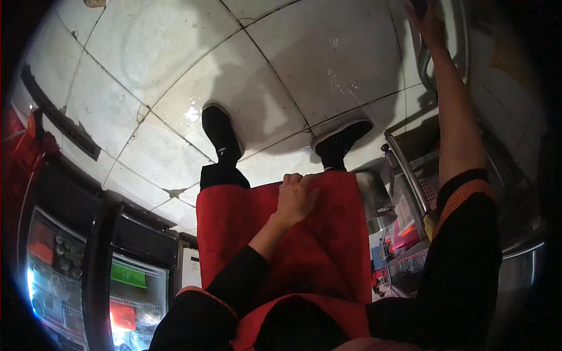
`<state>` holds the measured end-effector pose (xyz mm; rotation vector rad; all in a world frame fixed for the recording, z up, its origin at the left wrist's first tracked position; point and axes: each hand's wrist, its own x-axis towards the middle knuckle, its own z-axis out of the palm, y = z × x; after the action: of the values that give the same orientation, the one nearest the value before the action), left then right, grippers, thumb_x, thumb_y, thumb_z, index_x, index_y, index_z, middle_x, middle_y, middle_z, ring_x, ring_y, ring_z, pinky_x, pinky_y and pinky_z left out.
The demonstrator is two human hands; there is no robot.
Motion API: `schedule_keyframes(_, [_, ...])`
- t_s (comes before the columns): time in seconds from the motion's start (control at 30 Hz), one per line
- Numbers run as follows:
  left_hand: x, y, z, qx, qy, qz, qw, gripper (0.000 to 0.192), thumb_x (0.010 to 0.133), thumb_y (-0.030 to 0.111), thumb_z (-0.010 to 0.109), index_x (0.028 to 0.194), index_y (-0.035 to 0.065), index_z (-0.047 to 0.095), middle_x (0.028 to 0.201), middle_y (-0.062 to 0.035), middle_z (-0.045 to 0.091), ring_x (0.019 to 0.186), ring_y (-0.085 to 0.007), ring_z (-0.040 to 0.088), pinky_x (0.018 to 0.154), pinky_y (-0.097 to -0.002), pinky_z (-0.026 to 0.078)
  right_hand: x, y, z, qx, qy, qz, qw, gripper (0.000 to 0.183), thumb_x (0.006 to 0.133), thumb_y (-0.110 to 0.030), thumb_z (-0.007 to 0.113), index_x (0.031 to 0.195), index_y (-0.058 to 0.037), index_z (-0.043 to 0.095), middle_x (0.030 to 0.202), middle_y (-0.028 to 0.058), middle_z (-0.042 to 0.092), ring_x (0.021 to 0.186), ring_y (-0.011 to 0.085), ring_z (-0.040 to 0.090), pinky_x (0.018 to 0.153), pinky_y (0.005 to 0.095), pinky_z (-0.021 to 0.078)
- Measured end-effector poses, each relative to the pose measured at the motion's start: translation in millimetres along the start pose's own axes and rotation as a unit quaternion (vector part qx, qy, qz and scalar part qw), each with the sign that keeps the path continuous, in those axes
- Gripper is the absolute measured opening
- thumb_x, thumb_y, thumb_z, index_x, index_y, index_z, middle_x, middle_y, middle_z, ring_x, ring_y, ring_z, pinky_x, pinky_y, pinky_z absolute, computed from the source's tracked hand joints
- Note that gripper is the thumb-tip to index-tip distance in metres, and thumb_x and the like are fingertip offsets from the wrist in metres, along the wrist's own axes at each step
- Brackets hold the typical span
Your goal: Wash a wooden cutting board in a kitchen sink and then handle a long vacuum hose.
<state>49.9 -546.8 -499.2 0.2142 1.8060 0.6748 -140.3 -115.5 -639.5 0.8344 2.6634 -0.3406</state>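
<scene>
My left hand [297,198] is in front of the red apron [246,228], back of the hand up. Its thumb stands apart from the curled fingers, and no object shows in it. Whether it touches the cloth is hard to tell. Far out at the upper right, my right hand [430,27] has its fingers around a small dark object [420,6], cut off by the picture's top edge. Beside that hand runs a grey hose or pipe [424,66]. Below the apron's hem, two black shoes [221,127] stand on wet-looking floor tiles [272,83].
Glass-door display fridges [136,281] with lit shelves stand at the lower left. A floor drain grate [66,123] lies at the left. On the right are a metal-framed rack [408,171] with a pink basket [426,191] and a steel pot or bin [375,197].
</scene>
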Motion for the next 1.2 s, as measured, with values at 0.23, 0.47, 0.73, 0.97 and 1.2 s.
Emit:
schedule_keyframes(0.23, [1.0, -0.1, 3.4, -0.004, 0.023, 0.032, 0.999, 0.033, 0.068, 0.019, 0.059, 0.098, 0.008, 0.053, 0.087, -0.0152, 0.052, 0.084, -0.0316, 0.045, 0.069, -0.0402, 0.041, -5.6, 65.2, -33.7, -0.012, 0.131, 0.074, 0.989, 0.06, 0.069, -0.042, 0.056, 0.111, -0.0015, 0.039, 0.098, 0.0192, 0.051, 0.089, 0.0338, 0.049, 0.078, 0.0367, 0.0392])
schedule_keyframes(0.47, [2.5, 0.0, 10.5, 0.019, -0.013, 0.013, 1.0, 0.033, 0.069, 0.019, 0.058, 0.1, 0.0081, 0.053, 0.088, -0.0146, 0.052, 0.085, -0.0302, 0.045, 0.074, -0.0384, 0.039, 25.7, 155.8, -28.8, -0.099, 0.166, 0.154, 0.969, 0.071, 0.07, -0.055, 0.047, 0.108, 0.0035, 0.037, 0.098, 0.025, 0.05, 0.09, 0.0386, 0.05, 0.079, 0.041, 0.0407])
schedule_keyframes(0.73, [3.7, 1.0, 14.8, 0.018, -0.034, -0.009, 0.999, 0.032, 0.071, 0.018, 0.057, 0.101, 0.0074, 0.053, 0.088, -0.0148, 0.052, 0.085, -0.0292, 0.044, 0.076, -0.0367, 0.038, 57.2, 193.4, -20.3, -0.081, 0.326, 0.127, 0.933, 0.071, 0.072, -0.059, 0.041, 0.114, -0.0029, 0.04, 0.113, 0.018, 0.044, 0.099, 0.0307, 0.047, 0.08, 0.0407, 0.0388])
schedule_keyframes(0.97, [3.8, -10.8, 15.7, 0.022, -0.007, -0.023, 0.999, 0.033, 0.07, 0.023, 0.056, 0.1, 0.0088, 0.053, 0.089, -0.0153, 0.052, 0.087, -0.0315, 0.045, 0.073, -0.0407, 0.04, 37.5, 162.0, 4.8, -0.241, 0.249, 0.096, 0.933, 0.069, 0.072, -0.058, 0.043, 0.104, 0.0029, 0.048, 0.101, 0.0195, 0.052, 0.091, 0.0364, 0.05, 0.075, 0.0432, 0.0411])
schedule_keyframes(1.2, [6.9, -8.5, 18.8, 0.013, -0.033, -0.024, 0.999, 0.034, 0.07, 0.022, 0.056, 0.101, 0.008, 0.052, 0.09, -0.0156, 0.051, 0.087, -0.0316, 0.045, 0.074, -0.0402, 0.04, 42.9, 163.6, 6.9, -0.124, 0.166, 0.122, 0.971, 0.052, 0.072, -0.046, 0.048, 0.091, 0.0025, 0.055, 0.095, 0.0188, 0.055, 0.087, 0.0301, 0.055, 0.071, 0.0393, 0.0442])
